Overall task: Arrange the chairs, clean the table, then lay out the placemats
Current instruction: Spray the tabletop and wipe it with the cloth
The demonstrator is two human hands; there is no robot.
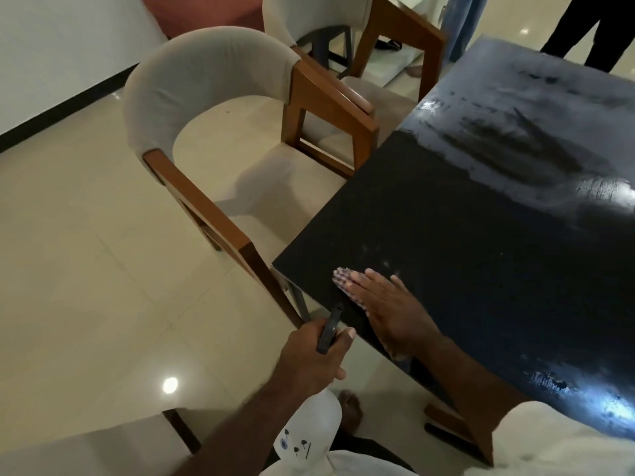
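The checked cloth (341, 274) lies on the black table (464, 218) close to its near corner, and the person's right hand (388, 310) is pressed flat on top of it, fingers straight and spread, so only the cloth's far end shows past the fingertips. Further along the tabletop there are pale, smeary wet streaks (515, 139) that catch the light. Just off the table's edge, the left hand (316, 352) is wrapped round the neck of a spray bottle (314, 424), with its dark trigger head poking up towards the corner and its white body hanging below the fist. Beside the table's left edge stands a chair (206, 80) with a curved pale back and wooden arms, its seat tucked partly under the top; a second chair (402, 32) of the same sort stands beyond it. All of this sits on a glossy cream tiled floor (86, 269). At the far end of the table, two people's legs are visible, one pair in jeans (460, 25) and one in dark trousers (591, 29).
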